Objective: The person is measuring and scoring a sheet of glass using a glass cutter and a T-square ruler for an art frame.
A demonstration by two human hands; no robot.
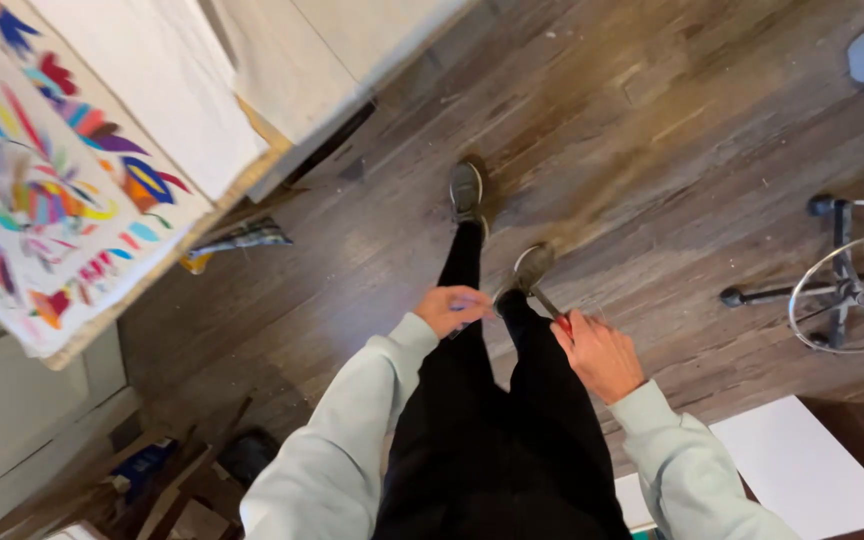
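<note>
Head view: I note right hand (600, 352) fingers gripping red-handled tool (552, 308); left hand (452, 308) fingers curled, contents unclear; above wood floor (652, 150).

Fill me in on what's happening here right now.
A person is standing on a dark wooden floor, seen from above. The right hand holds a thin tool with a red part, its fingers closed around it. The left hand is curled at waist height; what it holds is unclear. An embroidered cloth lies on a surface to the left, a stool base to the right.
</note>
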